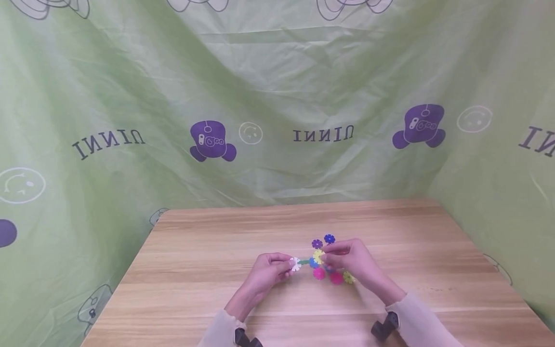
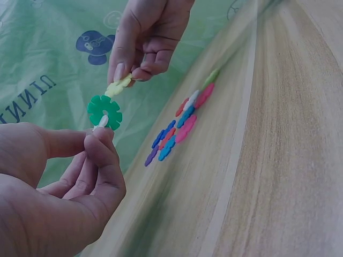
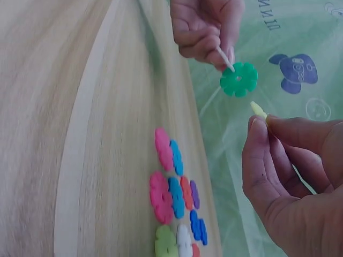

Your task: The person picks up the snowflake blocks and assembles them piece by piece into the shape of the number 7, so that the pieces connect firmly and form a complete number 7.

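— Green printed cloth (image 1: 260, 91) hangs behind and beside a wood-grain counter (image 1: 173, 299). State the position of the workpieces.

— They are raised above the counter, between the two hands. The left hand (image 1: 270, 270) pinches a white disc (image 1: 297, 264) between thumb and fingers. A green disc (image 3: 239, 79) stands at the white disc's edge, turned across it, apparently slotted in.

— And the right hand (image 1: 359, 262)?

— Its thumb and fingers are closed narrowly on a yellow disc (image 1: 318, 256). In the right wrist view, this disc is just beside the green disc, with a small gap between them.

— Identify the step in hand.

— Judged from this layout, joining: white and green appear to form one unit, and yellow is being presented to it.

— Specify the next move.

— It probably calls for aligning a yellow slot with a free notch on the green rim, planes crossed, then pressing straight in. Support the white disc firmly; a skewed push could twist the first joint loose.

— Remaining stock?

— Loose discs lie grouped on the counter, including two pink discs (image 3: 161, 197) and a yellow-green disc (image 3: 166, 242).
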The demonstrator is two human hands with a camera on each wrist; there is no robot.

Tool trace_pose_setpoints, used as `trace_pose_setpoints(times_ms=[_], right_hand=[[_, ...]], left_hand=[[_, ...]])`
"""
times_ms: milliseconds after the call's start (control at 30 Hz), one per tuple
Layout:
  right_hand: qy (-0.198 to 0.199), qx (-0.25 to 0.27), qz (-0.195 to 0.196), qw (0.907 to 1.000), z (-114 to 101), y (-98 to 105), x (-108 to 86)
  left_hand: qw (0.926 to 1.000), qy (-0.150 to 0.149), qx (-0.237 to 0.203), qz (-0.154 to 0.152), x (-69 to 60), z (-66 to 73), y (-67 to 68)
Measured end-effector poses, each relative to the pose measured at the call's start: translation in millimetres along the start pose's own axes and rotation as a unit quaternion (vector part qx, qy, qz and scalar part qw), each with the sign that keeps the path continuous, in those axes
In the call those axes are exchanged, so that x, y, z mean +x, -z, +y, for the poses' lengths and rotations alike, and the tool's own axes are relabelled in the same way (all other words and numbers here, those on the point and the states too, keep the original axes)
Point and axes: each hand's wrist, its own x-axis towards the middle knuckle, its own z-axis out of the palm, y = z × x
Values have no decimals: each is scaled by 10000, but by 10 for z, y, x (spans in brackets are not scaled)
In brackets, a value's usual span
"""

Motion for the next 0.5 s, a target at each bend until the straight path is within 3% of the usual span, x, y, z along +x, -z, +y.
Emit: trace_pose_setpoints(times_ms=[500], right_hand=[[-17,171,31,9998,20,-167,30]], left_hand=[[9998,-68,-28,174,-12,-23,-12]])
